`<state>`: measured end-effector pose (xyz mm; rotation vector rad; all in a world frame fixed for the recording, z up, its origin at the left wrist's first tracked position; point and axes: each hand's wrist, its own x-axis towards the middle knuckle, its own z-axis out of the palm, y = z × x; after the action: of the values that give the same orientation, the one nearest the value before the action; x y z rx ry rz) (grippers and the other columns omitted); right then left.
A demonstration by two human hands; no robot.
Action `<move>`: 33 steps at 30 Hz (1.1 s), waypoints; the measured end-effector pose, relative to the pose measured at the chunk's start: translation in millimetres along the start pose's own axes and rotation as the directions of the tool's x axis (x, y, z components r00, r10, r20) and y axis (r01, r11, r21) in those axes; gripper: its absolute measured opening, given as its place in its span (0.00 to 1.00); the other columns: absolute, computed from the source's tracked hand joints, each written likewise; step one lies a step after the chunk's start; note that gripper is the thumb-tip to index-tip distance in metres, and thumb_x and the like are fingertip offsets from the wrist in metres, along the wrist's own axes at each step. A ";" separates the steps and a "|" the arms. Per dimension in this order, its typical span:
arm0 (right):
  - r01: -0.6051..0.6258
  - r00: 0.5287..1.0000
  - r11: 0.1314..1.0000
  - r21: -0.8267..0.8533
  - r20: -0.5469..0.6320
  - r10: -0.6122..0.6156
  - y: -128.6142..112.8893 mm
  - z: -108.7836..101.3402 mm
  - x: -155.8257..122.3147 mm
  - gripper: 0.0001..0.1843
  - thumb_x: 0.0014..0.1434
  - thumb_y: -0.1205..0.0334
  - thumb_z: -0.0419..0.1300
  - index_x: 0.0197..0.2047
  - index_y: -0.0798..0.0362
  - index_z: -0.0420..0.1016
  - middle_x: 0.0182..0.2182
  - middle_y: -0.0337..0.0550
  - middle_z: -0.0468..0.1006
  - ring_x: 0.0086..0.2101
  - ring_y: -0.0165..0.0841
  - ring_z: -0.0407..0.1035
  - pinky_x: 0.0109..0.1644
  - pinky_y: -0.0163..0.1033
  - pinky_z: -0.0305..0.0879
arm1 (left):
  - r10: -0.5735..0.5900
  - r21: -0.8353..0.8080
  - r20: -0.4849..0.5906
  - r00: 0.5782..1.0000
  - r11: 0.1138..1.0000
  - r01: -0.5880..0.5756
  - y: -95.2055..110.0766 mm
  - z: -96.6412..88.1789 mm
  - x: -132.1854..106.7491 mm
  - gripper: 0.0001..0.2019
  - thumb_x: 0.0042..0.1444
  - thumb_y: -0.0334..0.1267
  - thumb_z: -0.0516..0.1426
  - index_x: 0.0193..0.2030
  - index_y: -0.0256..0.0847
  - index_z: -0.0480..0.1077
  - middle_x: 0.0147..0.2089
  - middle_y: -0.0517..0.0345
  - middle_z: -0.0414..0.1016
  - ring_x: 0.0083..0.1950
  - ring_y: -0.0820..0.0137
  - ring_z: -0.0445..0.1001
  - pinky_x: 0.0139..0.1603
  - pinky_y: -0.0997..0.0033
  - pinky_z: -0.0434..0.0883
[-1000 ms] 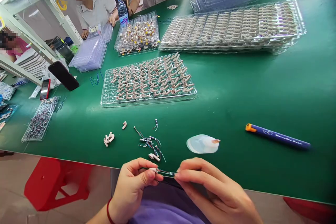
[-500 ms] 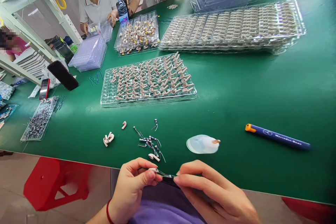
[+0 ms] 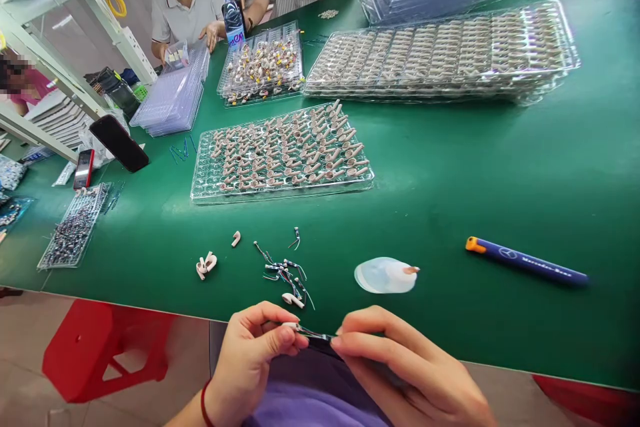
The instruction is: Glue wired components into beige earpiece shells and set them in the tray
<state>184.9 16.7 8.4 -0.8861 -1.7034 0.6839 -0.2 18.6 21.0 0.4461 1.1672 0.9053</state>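
Just over the table's near edge, my left hand [image 3: 253, 350] is closed, with a white earphone shell [image 3: 291, 326] between thumb and fingers. Thin wires [image 3: 314, 334] run from the shell across to my right hand [image 3: 407, 363], whose thumb and fingertips pinch their other end, a small dark wired part. Fingers hide some of both pieces. Beyond my hands lie a loose pile of small wired boards [image 3: 284, 272] and a white earphone shell [image 3: 293, 300]. More shells [image 3: 207, 265] rest to the left, with one single shell [image 3: 236, 238] farther up.
A soft translucent bottle [image 3: 380, 275] and a blue stick with an orange end [image 3: 530, 261] lie to the right. Clear trays of shells [image 3: 280, 153] stand farther back. On the left are a tray of wired parts [image 3: 75, 230] and a phone [image 3: 120, 143]. Two people sit opposite.
My hands keep nearly the same pose around the shell and wires. Across the table, a co-worker's hands have shifted slightly over the clear trays, and the person with long hair has moved a little.
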 end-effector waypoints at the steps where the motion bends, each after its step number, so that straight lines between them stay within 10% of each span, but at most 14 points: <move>1: -0.008 1.000 1.000 0.002 0.003 0.008 0.6 0.0 0.3 0.14 0.56 0.78 0.55 0.39 0.51 0.74 0.29 0.42 0.75 0.27 0.28 0.73 0.28 0.28 0.72 | -0.002 0.004 -0.001 1.000 1.000 0.002 0.0 -0.1 0.1 0.13 0.36 0.39 0.73 0.28 0.36 0.79 0.24 0.56 0.79 0.27 0.73 0.76 0.30 0.78 0.68; 17: -0.004 0.999 1.000 0.001 0.040 0.004 0.9 -2.8 4.2 0.16 0.57 0.78 0.55 0.42 0.49 0.75 0.30 0.42 0.77 0.29 0.28 0.74 0.31 0.28 0.73 | 0.155 0.299 0.092 0.984 0.938 -0.176 -6.2 -9.5 1.4 0.09 0.45 0.41 0.69 0.30 0.39 0.81 0.32 0.58 0.72 0.27 0.76 0.71 0.28 0.77 0.72; 33: -0.056 0.991 0.998 0.026 0.123 0.052 -0.3 -0.8 4.7 0.12 0.59 0.77 0.54 0.38 0.51 0.72 0.30 0.42 0.75 0.28 0.26 0.72 0.31 0.26 0.72 | 0.014 0.375 0.120 0.993 0.925 -0.058 -0.9 -4.2 2.1 0.13 0.45 0.45 0.68 0.31 0.36 0.80 0.27 0.55 0.76 0.25 0.75 0.70 0.28 0.77 0.70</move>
<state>184.8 20.4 11.4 -0.8876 -1.7783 0.8126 -3.5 19.1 17.7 0.8259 1.2328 0.6729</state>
